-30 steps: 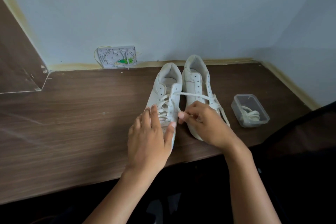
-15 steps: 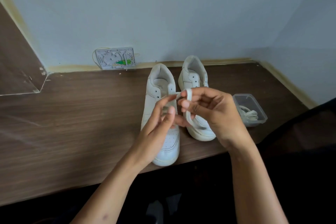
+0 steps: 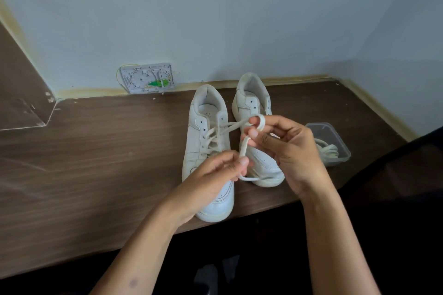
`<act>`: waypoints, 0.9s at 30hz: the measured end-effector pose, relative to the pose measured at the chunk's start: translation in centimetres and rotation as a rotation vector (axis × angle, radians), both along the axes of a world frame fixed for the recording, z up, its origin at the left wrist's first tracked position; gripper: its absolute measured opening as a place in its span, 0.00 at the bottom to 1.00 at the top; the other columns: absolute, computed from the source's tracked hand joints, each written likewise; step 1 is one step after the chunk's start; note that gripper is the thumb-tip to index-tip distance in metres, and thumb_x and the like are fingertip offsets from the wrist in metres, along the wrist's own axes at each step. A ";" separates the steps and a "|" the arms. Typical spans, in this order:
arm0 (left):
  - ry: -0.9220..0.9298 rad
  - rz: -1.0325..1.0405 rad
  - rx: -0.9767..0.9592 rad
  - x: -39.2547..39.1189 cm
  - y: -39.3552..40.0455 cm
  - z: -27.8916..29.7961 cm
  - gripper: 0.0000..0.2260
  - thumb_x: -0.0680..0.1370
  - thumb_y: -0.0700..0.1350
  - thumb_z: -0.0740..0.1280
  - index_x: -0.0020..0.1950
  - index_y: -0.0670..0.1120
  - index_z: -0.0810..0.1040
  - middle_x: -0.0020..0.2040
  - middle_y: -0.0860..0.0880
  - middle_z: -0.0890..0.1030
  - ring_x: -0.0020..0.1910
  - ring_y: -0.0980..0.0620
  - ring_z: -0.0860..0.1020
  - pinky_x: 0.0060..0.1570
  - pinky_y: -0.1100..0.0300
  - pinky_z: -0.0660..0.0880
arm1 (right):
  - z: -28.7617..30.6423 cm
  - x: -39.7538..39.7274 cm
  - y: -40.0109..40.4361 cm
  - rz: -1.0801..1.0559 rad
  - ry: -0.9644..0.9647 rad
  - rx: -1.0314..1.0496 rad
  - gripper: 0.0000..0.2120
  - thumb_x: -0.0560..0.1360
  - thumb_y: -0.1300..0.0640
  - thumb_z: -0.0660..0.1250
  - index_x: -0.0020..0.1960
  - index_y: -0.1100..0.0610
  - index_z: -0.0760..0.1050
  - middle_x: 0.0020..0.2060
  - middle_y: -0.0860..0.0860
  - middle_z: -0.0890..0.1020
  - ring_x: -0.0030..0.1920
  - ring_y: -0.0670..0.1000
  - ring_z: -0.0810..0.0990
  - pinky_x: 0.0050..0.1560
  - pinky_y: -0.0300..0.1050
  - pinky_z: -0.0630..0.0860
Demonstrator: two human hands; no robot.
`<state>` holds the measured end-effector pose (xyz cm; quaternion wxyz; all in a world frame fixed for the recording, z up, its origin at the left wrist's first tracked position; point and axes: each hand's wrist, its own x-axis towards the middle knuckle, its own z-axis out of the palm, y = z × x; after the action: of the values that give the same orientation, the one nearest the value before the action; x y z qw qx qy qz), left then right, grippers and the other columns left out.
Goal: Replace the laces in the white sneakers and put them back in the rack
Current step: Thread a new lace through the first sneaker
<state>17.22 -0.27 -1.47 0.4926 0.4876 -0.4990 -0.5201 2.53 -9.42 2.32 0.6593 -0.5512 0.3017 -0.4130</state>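
Two white sneakers stand side by side on the brown wooden tabletop (image 3: 96, 155), toes toward me. The left sneaker (image 3: 208, 132) has a white lace (image 3: 243, 148) partly threaded through its eyelets. The right sneaker (image 3: 254, 103) shows empty eyelets. My right hand (image 3: 287, 148) hovers over the right sneaker with the lace looped around its fingertips. My left hand (image 3: 215, 175) pinches the same lace lower down, above the left sneaker's toe. A loose loop of lace hangs between the two hands.
A clear plastic container (image 3: 335, 136) holding a coiled white lace (image 3: 327, 151) sits right of the sneakers. A white wall box (image 3: 148, 78) with wires is fixed at the back wall. The table's front edge runs just below the shoes.
Both hands lifted off the left sneaker, drawing the lace up and out. The right hand now has the lace wound over its fingers, and the left hand has slid lower along it.
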 end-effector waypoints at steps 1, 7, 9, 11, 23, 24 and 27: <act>0.069 -0.009 0.002 0.4 -0.1 0.2 0.13 0.79 0.53 0.61 0.44 0.47 0.81 0.45 0.49 0.82 0.49 0.54 0.79 0.56 0.58 0.74 | -0.1 -0.1 -0.2 -0.051 -0.020 0.003 0.10 0.69 0.67 0.72 0.50 0.64 0.81 0.43 0.59 0.85 0.45 0.54 0.85 0.47 0.42 0.81; 0.347 0.194 0.010 4.5 -0.4 0.5 0.13 0.76 0.55 0.69 0.36 0.48 0.79 0.28 0.53 0.67 0.33 0.52 0.70 0.48 0.56 0.76 | -1.2 -2.4 -2.0 -0.401 0.011 -0.018 0.09 0.70 0.67 0.73 0.50 0.61 0.81 0.38 0.54 0.85 0.40 0.49 0.84 0.44 0.38 0.80; 0.222 0.347 -0.024 5.0 -0.7 0.6 0.12 0.75 0.54 0.66 0.36 0.48 0.79 0.27 0.54 0.67 0.32 0.55 0.70 0.45 0.61 0.71 | -1.5 -2.5 -2.3 -0.465 0.079 -0.051 0.08 0.72 0.67 0.73 0.50 0.61 0.80 0.39 0.54 0.84 0.39 0.48 0.84 0.44 0.37 0.79; -0.007 0.441 -0.115 5.4 -1.0 0.4 0.12 0.76 0.54 0.66 0.36 0.50 0.80 0.28 0.51 0.72 0.34 0.56 0.70 0.40 0.62 0.67 | -1.8 -2.1 -2.1 -0.538 0.230 -0.159 0.06 0.74 0.63 0.72 0.50 0.58 0.81 0.40 0.51 0.84 0.39 0.47 0.83 0.43 0.37 0.79; -0.441 0.272 -0.308 5.1 -2.5 -1.0 0.18 0.77 0.64 0.62 0.39 0.54 0.83 0.36 0.50 0.82 0.39 0.48 0.77 0.42 0.59 0.73 | -2.6 2.5 0.3 0.082 0.441 -0.504 0.05 0.76 0.59 0.71 0.51 0.57 0.83 0.33 0.37 0.81 0.35 0.39 0.79 0.40 0.32 0.73; -0.421 0.251 -0.252 5.5 -2.4 -1.1 0.18 0.76 0.65 0.62 0.39 0.54 0.83 0.37 0.48 0.83 0.39 0.43 0.78 0.43 0.51 0.75 | -2.6 2.3 0.1 0.043 0.442 -0.481 0.04 0.76 0.59 0.71 0.49 0.57 0.83 0.33 0.39 0.81 0.35 0.40 0.79 0.39 0.34 0.75; -0.466 0.243 -0.186 6.7 -2.2 -1.4 0.19 0.73 0.69 0.62 0.41 0.56 0.83 0.38 0.47 0.83 0.42 0.37 0.77 0.45 0.45 0.76 | -2.3 1.0 -0.9 -0.163 0.464 -0.464 0.03 0.76 0.58 0.71 0.48 0.56 0.83 0.35 0.44 0.83 0.35 0.41 0.79 0.37 0.34 0.75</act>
<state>23.96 -2.51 -2.86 0.4661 0.6029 -0.5824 -0.2831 3.50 -10.28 -0.02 0.3948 -0.7399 0.3847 -0.3857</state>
